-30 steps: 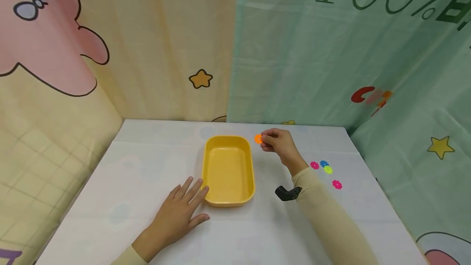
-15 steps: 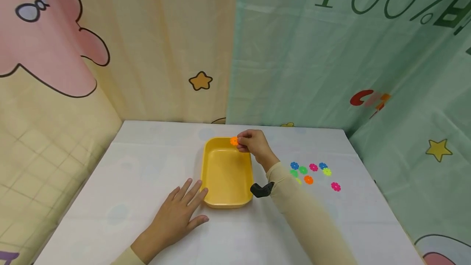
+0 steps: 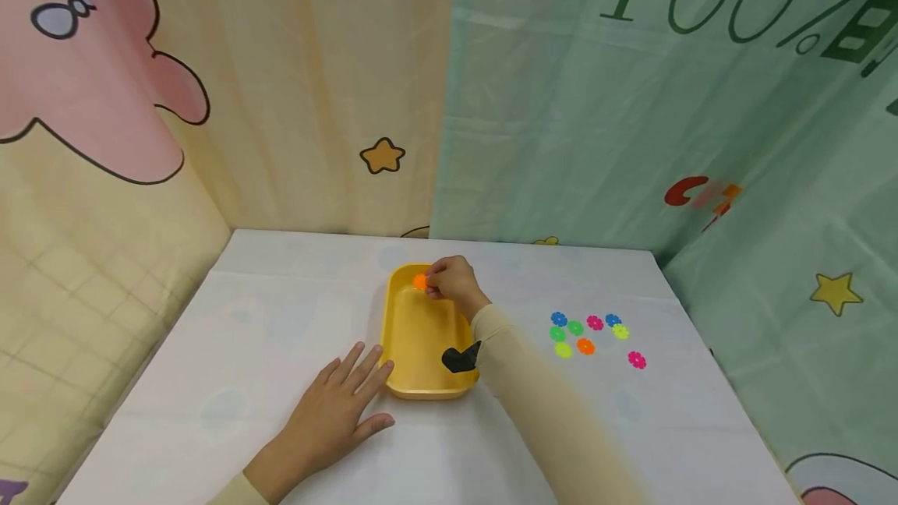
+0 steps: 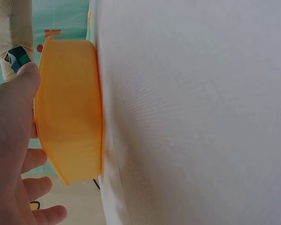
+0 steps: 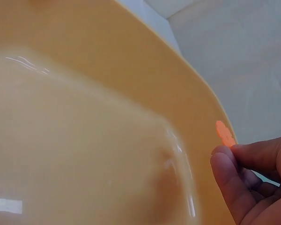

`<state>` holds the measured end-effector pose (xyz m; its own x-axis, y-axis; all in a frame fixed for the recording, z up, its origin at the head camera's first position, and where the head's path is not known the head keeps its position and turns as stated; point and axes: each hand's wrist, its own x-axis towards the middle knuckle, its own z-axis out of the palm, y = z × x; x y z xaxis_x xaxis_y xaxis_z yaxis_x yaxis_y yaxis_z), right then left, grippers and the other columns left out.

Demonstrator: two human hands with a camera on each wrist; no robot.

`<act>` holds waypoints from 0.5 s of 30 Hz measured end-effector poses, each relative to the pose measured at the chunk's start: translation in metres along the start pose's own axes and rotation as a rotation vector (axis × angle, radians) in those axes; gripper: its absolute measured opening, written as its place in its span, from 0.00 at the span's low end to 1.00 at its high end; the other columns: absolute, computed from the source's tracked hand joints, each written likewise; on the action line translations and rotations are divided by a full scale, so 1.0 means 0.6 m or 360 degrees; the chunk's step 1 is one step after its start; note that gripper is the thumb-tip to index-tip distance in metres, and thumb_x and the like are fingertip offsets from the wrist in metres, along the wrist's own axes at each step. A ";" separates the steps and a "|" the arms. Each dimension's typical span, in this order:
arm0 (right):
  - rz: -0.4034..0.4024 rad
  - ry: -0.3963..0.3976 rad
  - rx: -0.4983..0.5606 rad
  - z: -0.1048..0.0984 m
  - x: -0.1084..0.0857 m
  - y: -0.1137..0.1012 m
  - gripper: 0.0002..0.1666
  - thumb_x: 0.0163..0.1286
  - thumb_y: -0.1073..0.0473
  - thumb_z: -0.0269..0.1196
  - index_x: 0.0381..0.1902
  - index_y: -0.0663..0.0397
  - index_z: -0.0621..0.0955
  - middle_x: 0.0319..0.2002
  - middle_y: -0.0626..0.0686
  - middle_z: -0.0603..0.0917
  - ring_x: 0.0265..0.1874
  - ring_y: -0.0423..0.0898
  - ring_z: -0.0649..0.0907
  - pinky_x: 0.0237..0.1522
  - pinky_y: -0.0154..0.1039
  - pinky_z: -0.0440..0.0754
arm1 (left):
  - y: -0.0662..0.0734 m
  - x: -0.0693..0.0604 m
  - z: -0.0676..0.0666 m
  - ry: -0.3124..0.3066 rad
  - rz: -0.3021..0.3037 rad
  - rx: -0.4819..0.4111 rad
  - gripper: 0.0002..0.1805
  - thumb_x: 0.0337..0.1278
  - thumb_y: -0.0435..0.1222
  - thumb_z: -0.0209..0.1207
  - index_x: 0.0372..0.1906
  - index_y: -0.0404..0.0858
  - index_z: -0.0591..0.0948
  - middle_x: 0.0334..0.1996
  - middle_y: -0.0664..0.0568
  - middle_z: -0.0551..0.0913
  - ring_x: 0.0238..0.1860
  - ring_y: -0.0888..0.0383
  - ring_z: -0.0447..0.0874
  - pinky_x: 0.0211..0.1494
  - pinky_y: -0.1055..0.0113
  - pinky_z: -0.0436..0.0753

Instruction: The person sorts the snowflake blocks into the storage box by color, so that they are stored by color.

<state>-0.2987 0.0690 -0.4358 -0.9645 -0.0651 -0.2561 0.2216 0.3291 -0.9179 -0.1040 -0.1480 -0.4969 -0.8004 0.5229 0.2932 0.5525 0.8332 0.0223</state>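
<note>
Between thumb and fingers, my right hand (image 3: 454,284) pinches an orange flower-shaped disc (image 3: 420,281) over the far end of the yellow tray (image 3: 429,393). In the right wrist view the disc (image 5: 225,133) stands on edge near the tray's rim, and the part of the tray floor that shows holds nothing. My left hand (image 3: 333,409) lies with fingers spread at the tray's near left side, its fingertips at the rim. The left wrist view shows the tray's outer wall (image 4: 70,108) beside the fingers.
To the right of the tray lie several flower-shaped discs, among them a blue disc (image 3: 558,319), a green disc (image 3: 575,327), an orange disc (image 3: 585,346), a yellow disc (image 3: 563,350) and a pink disc (image 3: 637,360). Printed curtains (image 3: 337,84) stand behind the white table (image 3: 281,294).
My right hand has carried the orange disc leftward, from right of the tray to above its far end. The loose discs behind the sleeve have come into sight. My left hand has stayed put.
</note>
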 end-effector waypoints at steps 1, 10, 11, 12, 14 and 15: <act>0.0002 0.0003 -0.0012 0.006 0.001 0.001 0.04 0.71 0.71 0.63 0.41 0.66 0.84 0.33 0.59 0.85 0.23 0.44 0.83 0.32 0.35 0.87 | -0.001 -0.001 -0.001 -0.0002 -0.0001 -0.0010 0.43 0.66 0.69 0.50 0.75 0.46 0.72 0.77 0.47 0.66 0.77 0.42 0.61 0.68 0.41 0.71; -0.0002 0.0007 -0.0314 0.041 0.008 0.019 0.08 0.66 0.74 0.59 0.39 0.66 0.85 0.32 0.56 0.82 0.27 0.52 0.84 0.38 0.43 0.87 | -0.007 -0.010 0.001 0.0045 0.0041 0.0002 0.42 0.67 0.69 0.47 0.74 0.46 0.72 0.76 0.46 0.67 0.76 0.42 0.63 0.65 0.42 0.74; -0.0014 0.0010 -0.0347 0.043 0.009 0.020 0.09 0.66 0.74 0.59 0.38 0.66 0.85 0.31 0.56 0.82 0.27 0.52 0.84 0.37 0.42 0.87 | -0.008 -0.010 0.002 0.0049 0.0042 0.0004 0.42 0.67 0.69 0.47 0.74 0.46 0.72 0.76 0.46 0.67 0.76 0.42 0.63 0.65 0.42 0.74; -0.0021 0.0015 -0.0368 0.045 0.010 0.020 0.10 0.66 0.74 0.58 0.38 0.67 0.86 0.30 0.56 0.83 0.27 0.53 0.84 0.36 0.42 0.86 | -0.008 -0.011 0.003 0.0051 0.0043 0.0003 0.42 0.67 0.69 0.46 0.74 0.46 0.72 0.76 0.47 0.67 0.76 0.42 0.63 0.65 0.42 0.74; -0.0013 0.0031 -0.0409 0.049 0.013 0.022 0.11 0.67 0.73 0.57 0.38 0.67 0.86 0.29 0.57 0.83 0.25 0.51 0.83 0.33 0.40 0.85 | -0.009 -0.011 0.003 0.0050 0.0048 -0.0012 0.42 0.67 0.69 0.46 0.74 0.46 0.71 0.77 0.47 0.66 0.75 0.42 0.63 0.65 0.42 0.74; 0.0000 0.0041 -0.0423 0.051 0.015 0.023 0.11 0.67 0.73 0.57 0.38 0.67 0.86 0.29 0.57 0.83 0.25 0.51 0.83 0.33 0.39 0.85 | -0.010 -0.011 0.004 0.0044 0.0050 -0.0018 0.42 0.67 0.69 0.46 0.74 0.46 0.71 0.77 0.47 0.66 0.76 0.42 0.63 0.65 0.41 0.74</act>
<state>-0.2999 0.0442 -0.4599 -0.9686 -0.0422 -0.2452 0.1792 0.5653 -0.8052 -0.1023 -0.1559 -0.5012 -0.7761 0.5433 0.3201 0.5799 0.8144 0.0238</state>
